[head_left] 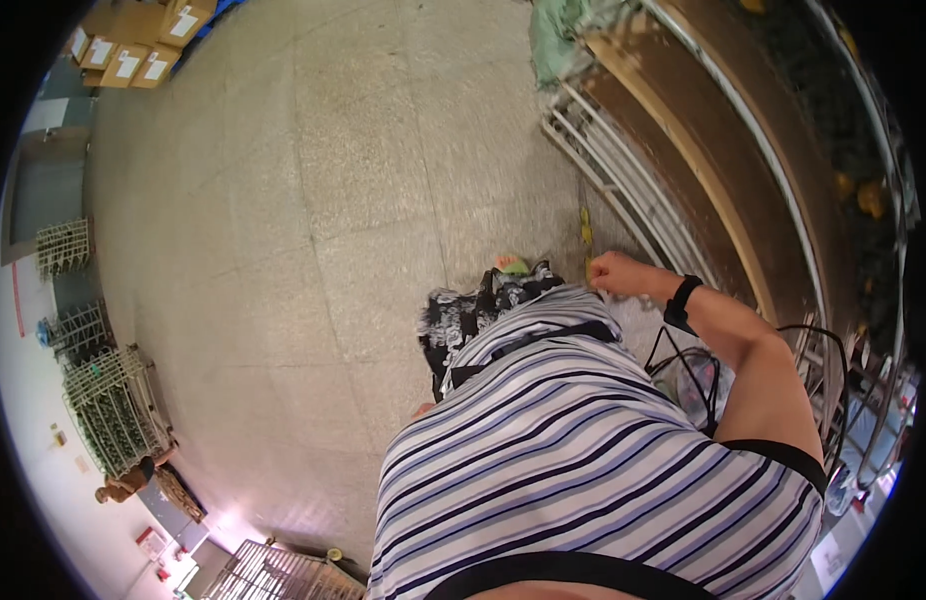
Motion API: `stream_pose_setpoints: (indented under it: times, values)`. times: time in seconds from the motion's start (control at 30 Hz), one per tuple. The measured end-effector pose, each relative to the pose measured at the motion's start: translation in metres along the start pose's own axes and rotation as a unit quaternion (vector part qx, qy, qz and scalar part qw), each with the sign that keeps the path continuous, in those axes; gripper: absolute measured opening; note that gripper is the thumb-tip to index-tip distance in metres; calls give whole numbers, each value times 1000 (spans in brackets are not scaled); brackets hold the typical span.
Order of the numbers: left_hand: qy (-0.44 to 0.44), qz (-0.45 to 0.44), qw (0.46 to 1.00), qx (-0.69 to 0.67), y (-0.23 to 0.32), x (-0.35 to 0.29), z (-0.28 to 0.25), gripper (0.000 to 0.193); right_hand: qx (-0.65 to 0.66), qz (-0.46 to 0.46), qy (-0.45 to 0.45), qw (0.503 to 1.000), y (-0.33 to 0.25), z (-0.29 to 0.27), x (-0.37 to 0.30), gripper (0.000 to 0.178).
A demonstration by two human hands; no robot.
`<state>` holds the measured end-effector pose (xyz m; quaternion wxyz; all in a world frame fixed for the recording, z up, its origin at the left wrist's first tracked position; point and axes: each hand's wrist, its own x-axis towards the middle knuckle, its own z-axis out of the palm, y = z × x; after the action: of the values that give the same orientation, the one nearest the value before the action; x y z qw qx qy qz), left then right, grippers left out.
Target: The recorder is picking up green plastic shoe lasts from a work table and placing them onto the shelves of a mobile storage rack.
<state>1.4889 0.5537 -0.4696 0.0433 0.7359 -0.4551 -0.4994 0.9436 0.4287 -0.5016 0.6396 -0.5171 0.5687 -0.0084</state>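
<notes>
Right hand (615, 273): bare, forearm out to the right, black wristband (683, 304) at the wrist; fingers curled inward, the grip at the upper end of the thigh's outline, just beside a narrow yellow strip (587, 226). Whether the grip pinches the strip or merely hangs next to it, one cannot tell. Yellow strip: on the far side of the hand, near the left end of a white metal rack (623, 190); its upright line suggests that it hangs or is drawn taut, though its fixing is too small to read. Left hand: hidden by the body, save perhaps a sliver of skin (423, 409) at the left edge of the striped shirt (573, 440); state of its grip cannot be told. Clothing: striped shirt, black-and-white patterned trousers (448, 318), one orange-and-green shoe (512, 265) on the concrete floor (253, 250). Right side: brown boards (718, 175) carried in the rack, probably as shelving; green sheeting (554, 45) at its far end; black cord (838, 345) looped near the elbow. Far left: labelled cardboard boxes (128, 65), stacked, presumably to save room. Left: wire cage trolley (111, 410) along the wall, likely parked there for access; second person (131, 483) close by.
</notes>
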Motion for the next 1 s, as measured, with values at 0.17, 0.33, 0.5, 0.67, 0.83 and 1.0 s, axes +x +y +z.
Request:
stream_pose_setpoints:
  times: [0.17, 0.33, 0.5, 0.67, 0.83, 1.0]
  values:
    - [41, 47, 996, 63, 39, 125, -78, 30, 11, 20, 59, 998, -75, -79, 80, 14]
    - [50, 92, 985, 140, 74, 257, -163, 32, 75, -27, 244, 966, -122, -123, 148, 12]
    - [58, 143, 962, 225, 134, 386, -251, 35, 246, -43, 566, 785, -200, -170, 179, 11]
    - [56, 234, 940, 243, 299, 599, -302, 31, 169, -128, 768, 605, -277, -225, 128, 18]
    - [0, 341, 919, 200, 592, 635, -210, 38, 179, -69, 845, 499, -276, -261, 139, 13]
    - [-229, 401, 886, 45, 716, 603, -78, 28, 226, -27, 799, 557, -279, -268, 172, 7]
